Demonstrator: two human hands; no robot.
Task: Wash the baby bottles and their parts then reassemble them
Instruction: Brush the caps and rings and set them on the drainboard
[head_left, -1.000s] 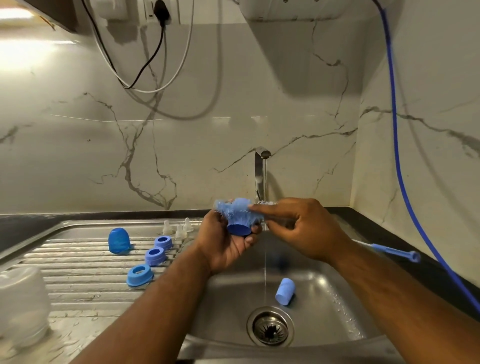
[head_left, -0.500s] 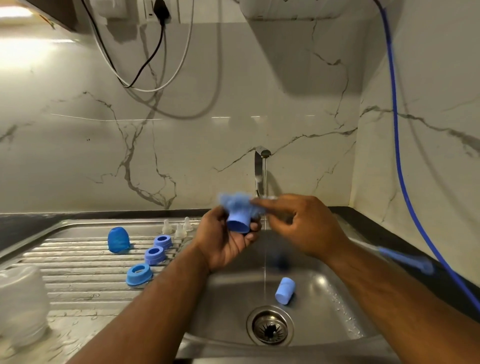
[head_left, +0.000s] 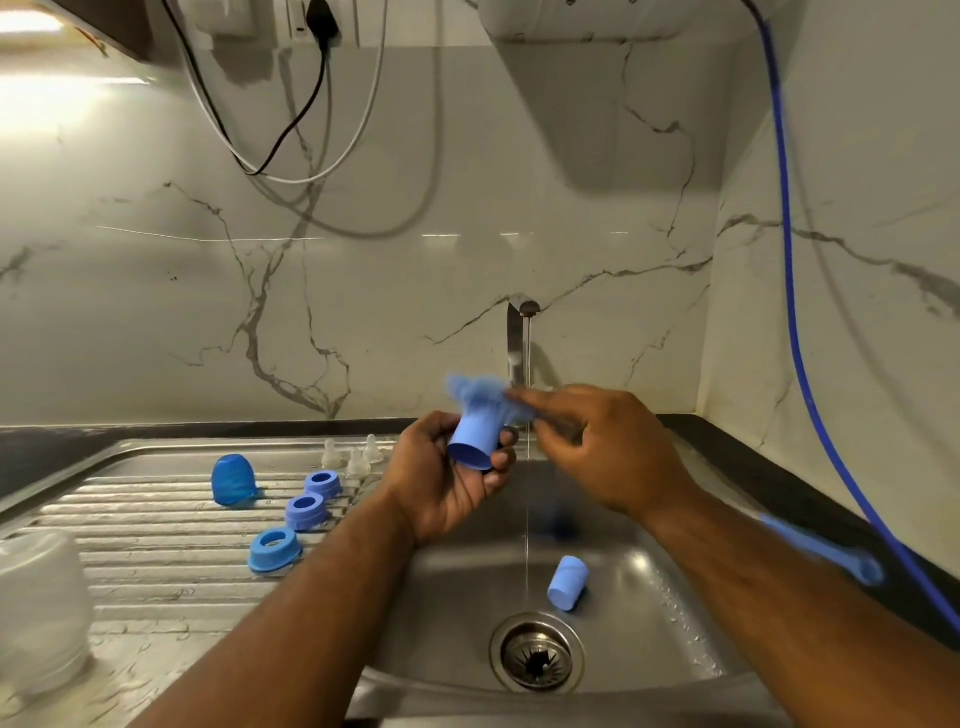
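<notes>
Marble-veined wall is seen behind a steel sink (head_left: 649, 597), where a thin stream is run from the tap (head_left: 517, 338). A blue cap (head_left: 475, 441) is gripped in the left hand (head_left: 447, 488) above the basin. A blurred blue brush (head_left: 475, 388) is pinched by the right hand (head_left: 608, 452), its bristles at the cap's far end. A second cap (head_left: 568, 582) is laid near the drain (head_left: 537, 652). Three rings (head_left: 305, 511), a dome cover (head_left: 232, 479), clear teats (head_left: 357, 457) and a clear bottle (head_left: 39, 613) are set on the drainboard (head_left: 156, 525).

Drainboard (head_left: 156, 519): left of basin (head_left: 649, 623).
On drainboard: dome cap (head_left: 232, 479) leftmost; collar rings (head_left: 306, 511) in a diagonal row to its right; teats (head_left: 358, 460) behind rings; bottle (head_left: 39, 608) near-left.
In basin: loose cap (head_left: 568, 582) just behind drain (head_left: 536, 652), slightly right.
Tap (head_left: 517, 332): behind basin.
Above basin: left hand (head_left: 447, 478) round held cap (head_left: 475, 441); right hand (head_left: 608, 452) just right, on brush (head_left: 821, 551).
</notes>
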